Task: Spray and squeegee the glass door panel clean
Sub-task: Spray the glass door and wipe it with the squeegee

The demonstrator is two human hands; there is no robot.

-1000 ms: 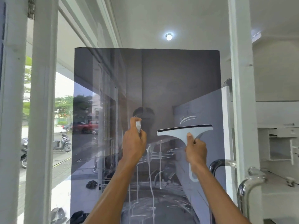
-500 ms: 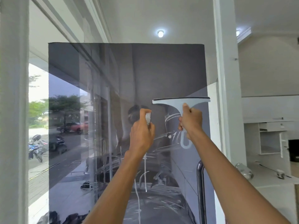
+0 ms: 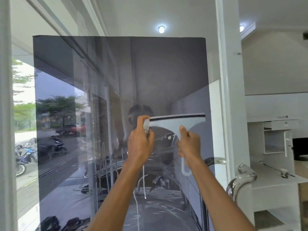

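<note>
— Glass: the tinted door panel [image 3: 103,77] fills mid-frame, with wet streaks running low centre.
— And the squeegee [image 3: 176,124]?
— Your right hand [image 3: 189,145] is clamped on its handle. The blade lies level above your grip, streaks below it.
— The spray bottle [image 3: 146,125]?
— Your left hand [image 3: 140,144] wraps it, just beside the blade's left end.

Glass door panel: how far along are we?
Sprayed: white runs streak the lower glass door panel. In hand: right hand grips the squeegee, blade level at mid-height; left hand holds the spray bottle. Left: wiping those runs off.
</note>
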